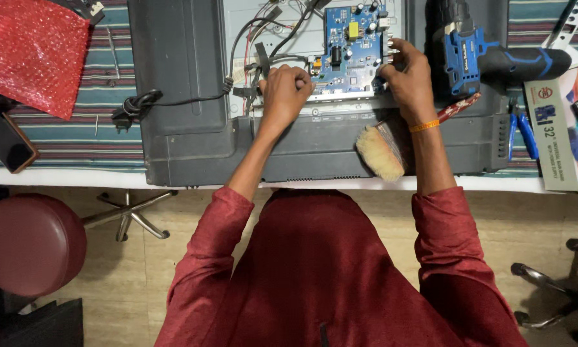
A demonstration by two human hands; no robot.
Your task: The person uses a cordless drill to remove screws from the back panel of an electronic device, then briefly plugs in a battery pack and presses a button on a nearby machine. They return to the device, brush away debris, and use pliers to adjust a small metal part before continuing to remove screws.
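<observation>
Head view: two hands [284, 90] [408, 80] grip one circuit board [353, 38].

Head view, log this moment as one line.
left hand: on blue circuit board edge | right hand: on board's right side | brush, drill nearby

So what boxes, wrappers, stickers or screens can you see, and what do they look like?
Cardboard box: right edge of the table, flat, white and blue with a red round mark and pictures.
Bubble wrap: top left on the striped cloth, a crumpled red sheet.
Phone: left edge of the table, dark screen, brownish rim.
Sticker: on the blue circuit board between both hands, small yellow square.
</observation>
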